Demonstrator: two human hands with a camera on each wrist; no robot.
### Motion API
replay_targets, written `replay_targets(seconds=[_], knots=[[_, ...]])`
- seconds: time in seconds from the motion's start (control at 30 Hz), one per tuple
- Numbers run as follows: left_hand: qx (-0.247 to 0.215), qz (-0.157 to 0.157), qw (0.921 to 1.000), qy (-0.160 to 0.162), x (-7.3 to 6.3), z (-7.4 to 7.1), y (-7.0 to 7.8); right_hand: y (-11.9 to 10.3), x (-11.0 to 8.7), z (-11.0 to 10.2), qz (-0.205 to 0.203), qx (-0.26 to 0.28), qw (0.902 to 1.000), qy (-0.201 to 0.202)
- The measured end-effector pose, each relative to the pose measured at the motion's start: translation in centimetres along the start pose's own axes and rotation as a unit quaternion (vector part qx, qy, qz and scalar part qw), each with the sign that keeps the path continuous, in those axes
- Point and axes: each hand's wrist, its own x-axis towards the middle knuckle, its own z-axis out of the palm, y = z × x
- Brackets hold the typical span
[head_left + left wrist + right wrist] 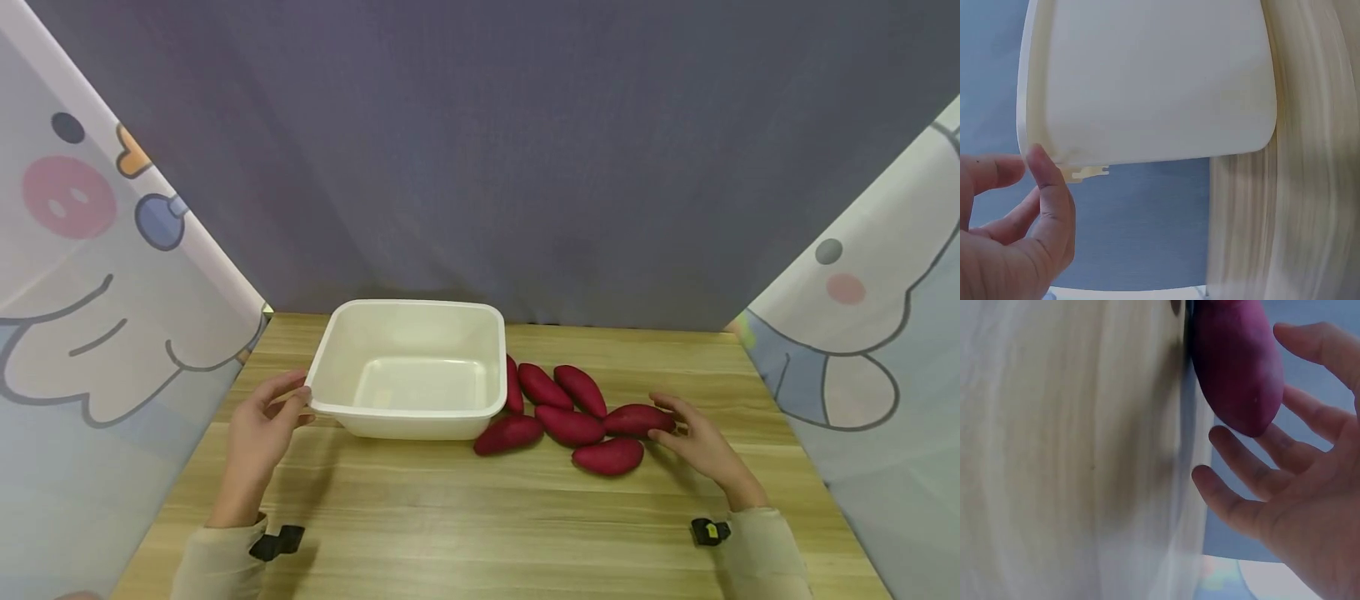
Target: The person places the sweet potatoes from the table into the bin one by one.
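A cream plastic basin (420, 414) stands on the wooden table, its inside showing nothing but the bare floor. My left hand (262, 429) is at the basin's left rim; in the left wrist view its thumb (1047, 165) and index finger pinch the rim near a corner. Several purple-red sweet potatoes (570, 426) lie to the right of the basin, some partly hidden behind its wall. Around the tip of the rightmost sweet potato (636, 420) my right hand (701, 446) spreads its fingers. The right wrist view shows that sweet potato (1241, 369) between thumb and fingers, not firmly gripped.
A dark grey cloth (480, 167) hangs behind the table (450, 525). Printed cartoon curtains (97, 333) flank both sides. Each sleeve carries a small black wrist device (277, 542).
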Motion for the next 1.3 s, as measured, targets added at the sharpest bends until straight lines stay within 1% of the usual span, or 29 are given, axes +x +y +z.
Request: replay_targets(seconds=[0.1,0.2,0.37,0.5,0.7,0.87,1.07,1.2,1.3], knots=[[-0.039,-0.026,0.9989,-0.007,0.2,-0.1,-0.2,0.5,-0.1,-0.1,0.005,0.034,0.9994,-0.011],[-0.073,-0.045,0.9962,-0.013,0.5,-0.1,-0.5,0.9,-0.2,-0.1,0.016,0.063,0.9977,-0.017],[-0.123,-0.064,0.9902,-0.019,0.7,-0.3,-0.9,1.1,-0.3,-0.3,0.046,0.088,0.9949,-0.015],[-0.163,-0.076,0.9835,-0.021,0.9,-0.4,-1.2,1.1,-0.3,-0.4,0.057,0.102,0.9931,-0.01],[-0.194,-0.078,0.9777,-0.018,1.0,-0.4,-1.4,1.1,-0.5,-0.4,0.054,0.108,0.9927,0.003],[-0.21,-0.078,0.9744,-0.017,0.9,-0.5,-1.6,1.2,-0.7,-0.5,0.069,0.125,0.9897,0.003],[-0.243,-0.076,0.9667,-0.024,1.0,-0.7,-1.8,0.8,-1.0,-1.0,0.085,0.146,0.9857,0.001],[-0.269,-0.075,0.9596,-0.035,1.1,-0.8,-1.9,0.1,-0.7,-1.3,0.083,0.136,0.9872,0.006],[-0.281,-0.075,0.9559,-0.043,1.1,-0.9,-1.9,-0.8,-0.3,-1.5,0.083,0.122,0.989,0.01]])
